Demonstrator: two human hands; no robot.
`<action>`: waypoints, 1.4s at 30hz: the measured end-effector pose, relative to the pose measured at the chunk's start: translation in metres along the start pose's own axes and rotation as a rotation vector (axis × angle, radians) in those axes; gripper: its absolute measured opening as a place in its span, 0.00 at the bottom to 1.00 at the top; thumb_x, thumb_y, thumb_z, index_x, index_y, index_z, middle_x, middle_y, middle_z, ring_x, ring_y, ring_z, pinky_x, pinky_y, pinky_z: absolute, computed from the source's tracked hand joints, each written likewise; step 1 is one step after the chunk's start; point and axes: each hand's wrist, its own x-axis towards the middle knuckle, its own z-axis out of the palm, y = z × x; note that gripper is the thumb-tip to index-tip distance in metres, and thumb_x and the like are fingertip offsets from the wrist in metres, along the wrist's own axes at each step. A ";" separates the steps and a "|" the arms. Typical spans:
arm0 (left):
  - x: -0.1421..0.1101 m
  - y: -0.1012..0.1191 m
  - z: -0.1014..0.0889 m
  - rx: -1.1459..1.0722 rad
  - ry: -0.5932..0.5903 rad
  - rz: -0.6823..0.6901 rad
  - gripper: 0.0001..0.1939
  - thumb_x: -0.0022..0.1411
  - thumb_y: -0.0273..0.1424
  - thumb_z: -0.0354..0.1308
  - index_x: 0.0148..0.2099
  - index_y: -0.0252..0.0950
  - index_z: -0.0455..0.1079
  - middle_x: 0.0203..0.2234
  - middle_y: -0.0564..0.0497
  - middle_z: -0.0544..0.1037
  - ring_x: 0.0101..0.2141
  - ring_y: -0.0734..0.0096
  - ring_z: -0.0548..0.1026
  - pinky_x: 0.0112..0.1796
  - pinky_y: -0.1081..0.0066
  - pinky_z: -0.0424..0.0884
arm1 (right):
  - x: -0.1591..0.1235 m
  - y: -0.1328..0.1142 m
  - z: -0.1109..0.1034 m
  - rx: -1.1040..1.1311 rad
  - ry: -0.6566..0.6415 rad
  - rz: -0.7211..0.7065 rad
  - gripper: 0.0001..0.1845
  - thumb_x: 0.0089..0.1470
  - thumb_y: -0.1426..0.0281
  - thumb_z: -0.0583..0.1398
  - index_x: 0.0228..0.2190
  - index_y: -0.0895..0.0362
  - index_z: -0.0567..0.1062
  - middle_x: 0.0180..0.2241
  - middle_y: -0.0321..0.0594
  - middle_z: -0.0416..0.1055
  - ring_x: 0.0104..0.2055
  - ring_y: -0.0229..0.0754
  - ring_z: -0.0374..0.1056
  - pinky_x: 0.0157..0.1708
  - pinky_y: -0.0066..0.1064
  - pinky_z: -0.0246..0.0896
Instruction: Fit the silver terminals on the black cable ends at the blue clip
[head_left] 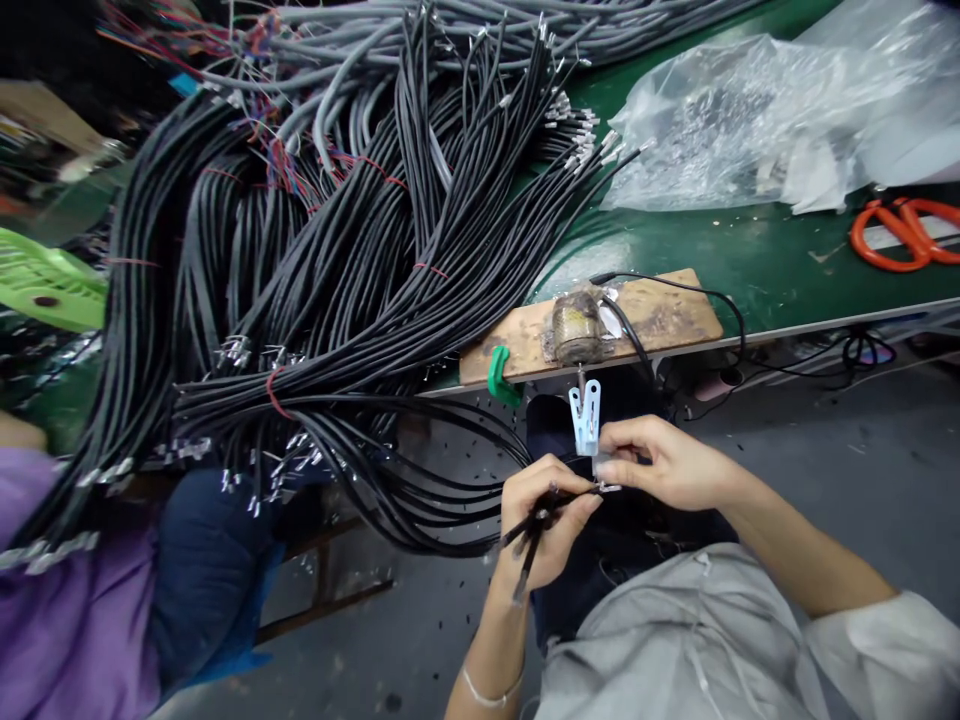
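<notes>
My left hand is closed round several black cables, one of whose ends points right. My right hand pinches beside that end, just under a light blue clothespin. What lies between its fingertips is too small to make out. The clothespin hangs from the shaft of a small cylindrical motor fixed to a wooden board. From my left hand the cables run back to a bundle tied with a red band.
Heaps of black cables cover the left of the green table, with grey cables behind. Clear plastic bags and orange-handled scissors lie right. A green hook sits at the board's edge. Another person's purple sleeve is at left.
</notes>
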 end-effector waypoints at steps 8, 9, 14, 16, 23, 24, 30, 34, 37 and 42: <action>0.006 0.008 0.004 -0.184 0.206 0.052 0.03 0.54 0.29 0.66 0.30 0.36 0.76 0.21 0.53 0.73 0.23 0.75 0.68 0.26 0.75 0.63 | 0.032 -0.004 0.017 0.597 0.123 0.063 0.26 0.46 0.48 0.65 0.25 0.61 0.78 0.22 0.37 0.68 0.23 0.34 0.59 0.25 0.27 0.53; 0.007 0.007 0.004 -0.194 0.197 0.042 0.03 0.54 0.29 0.66 0.30 0.36 0.76 0.22 0.53 0.73 0.23 0.75 0.69 0.26 0.75 0.62 | 0.033 -0.005 0.021 0.662 0.130 0.066 0.25 0.45 0.49 0.66 0.24 0.61 0.78 0.22 0.37 0.68 0.23 0.34 0.59 0.25 0.27 0.54; 0.015 0.005 0.008 -0.220 0.195 -0.028 0.05 0.55 0.30 0.65 0.28 0.35 0.75 0.20 0.53 0.72 0.23 0.76 0.66 0.26 0.75 0.60 | 0.034 -0.002 0.031 0.874 0.166 0.058 0.21 0.45 0.54 0.68 0.23 0.61 0.78 0.20 0.38 0.68 0.24 0.35 0.61 0.24 0.26 0.56; 0.016 0.005 0.011 -0.228 0.209 -0.075 0.07 0.55 0.32 0.65 0.27 0.35 0.75 0.19 0.53 0.70 0.22 0.76 0.64 0.25 0.74 0.59 | 0.035 0.000 0.032 0.927 0.160 0.064 0.20 0.45 0.54 0.68 0.23 0.61 0.79 0.21 0.39 0.69 0.25 0.35 0.62 0.24 0.26 0.56; 0.017 0.005 0.011 -0.253 0.161 -0.182 0.11 0.55 0.36 0.65 0.26 0.34 0.75 0.18 0.54 0.68 0.19 0.79 0.60 0.22 0.75 0.55 | 0.033 0.007 0.034 0.991 0.101 0.096 0.23 0.45 0.51 0.67 0.24 0.60 0.78 0.21 0.39 0.69 0.24 0.36 0.61 0.25 0.28 0.57; 0.017 0.005 0.010 -0.249 0.152 -0.183 0.11 0.55 0.36 0.64 0.26 0.34 0.75 0.18 0.54 0.68 0.19 0.79 0.60 0.22 0.75 0.55 | 0.033 0.011 0.033 0.998 0.102 0.103 0.24 0.46 0.50 0.66 0.24 0.60 0.78 0.21 0.38 0.68 0.24 0.35 0.60 0.25 0.28 0.56; 0.010 0.006 0.007 -0.199 0.129 -0.107 0.10 0.55 0.34 0.65 0.26 0.34 0.75 0.19 0.51 0.72 0.20 0.77 0.65 0.23 0.75 0.58 | 0.016 0.041 0.018 0.925 0.200 0.108 0.23 0.51 0.51 0.63 0.28 0.60 0.80 0.21 0.37 0.65 0.25 0.34 0.55 0.23 0.26 0.50; 0.005 0.003 0.006 -0.272 0.041 -0.149 0.11 0.59 0.35 0.62 0.29 0.34 0.78 0.22 0.49 0.75 0.20 0.76 0.69 0.21 0.75 0.62 | -0.004 0.041 0.008 0.595 0.341 0.033 0.12 0.51 0.60 0.66 0.30 0.57 0.79 0.27 0.38 0.68 0.29 0.36 0.60 0.29 0.29 0.55; 0.004 -0.001 0.005 -0.210 -0.012 -0.223 0.12 0.60 0.35 0.61 0.29 0.32 0.78 0.25 0.44 0.77 0.25 0.71 0.74 0.24 0.74 0.67 | -0.012 0.026 0.012 0.249 0.328 -0.112 0.06 0.51 0.66 0.67 0.27 0.56 0.77 0.26 0.37 0.68 0.30 0.39 0.62 0.31 0.31 0.56; -0.004 -0.009 0.007 -0.262 -0.008 -0.322 0.09 0.55 0.33 0.65 0.33 0.32 0.76 0.27 0.50 0.73 0.20 0.77 0.72 0.21 0.77 0.69 | -0.008 0.005 0.035 -0.172 0.327 -0.372 0.05 0.52 0.74 0.65 0.25 0.57 0.74 0.26 0.38 0.71 0.31 0.41 0.62 0.35 0.35 0.57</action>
